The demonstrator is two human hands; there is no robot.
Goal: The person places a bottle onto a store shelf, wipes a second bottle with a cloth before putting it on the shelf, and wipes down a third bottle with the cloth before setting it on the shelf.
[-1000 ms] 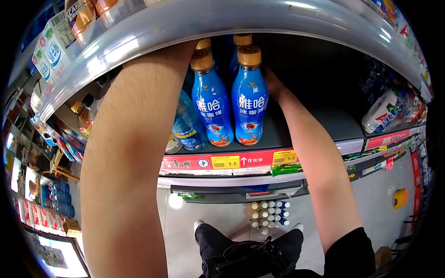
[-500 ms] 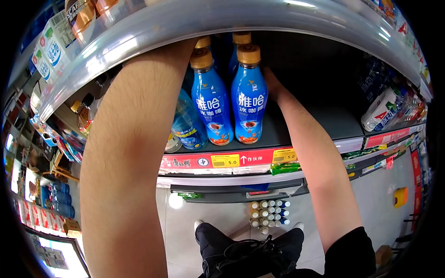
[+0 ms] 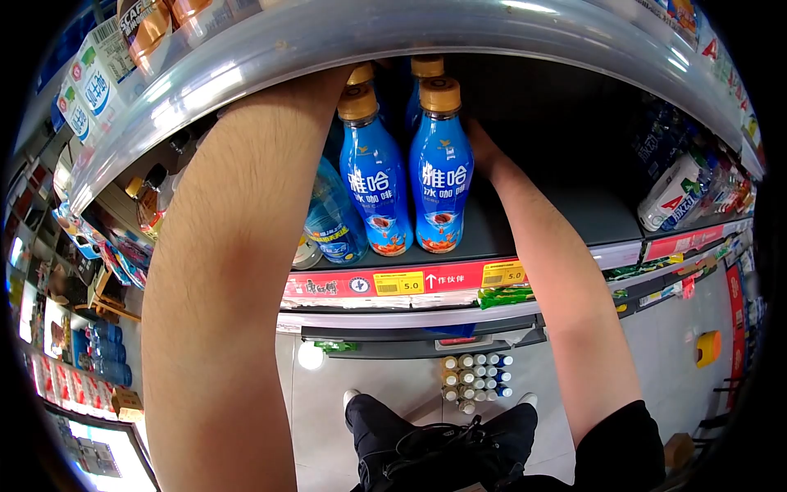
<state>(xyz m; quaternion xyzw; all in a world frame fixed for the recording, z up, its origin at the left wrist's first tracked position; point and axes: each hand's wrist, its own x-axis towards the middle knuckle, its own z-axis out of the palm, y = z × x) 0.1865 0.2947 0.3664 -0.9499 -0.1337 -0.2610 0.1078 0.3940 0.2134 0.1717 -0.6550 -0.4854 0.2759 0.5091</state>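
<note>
In the upper centre of the frame, the right hand (image 3: 484,153) is at the right side of the front-right blue bottle (image 3: 442,176); shadow hides whether its fingers are spread or closed. The front-left blue bottle (image 3: 378,180) stands just left. The left hand is hidden beyond the left forearm (image 3: 254,164), its state untellable.

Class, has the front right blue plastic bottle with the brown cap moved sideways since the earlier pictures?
No; that blue bottle still stands behind the white arrow on the red shelf strip.
</note>
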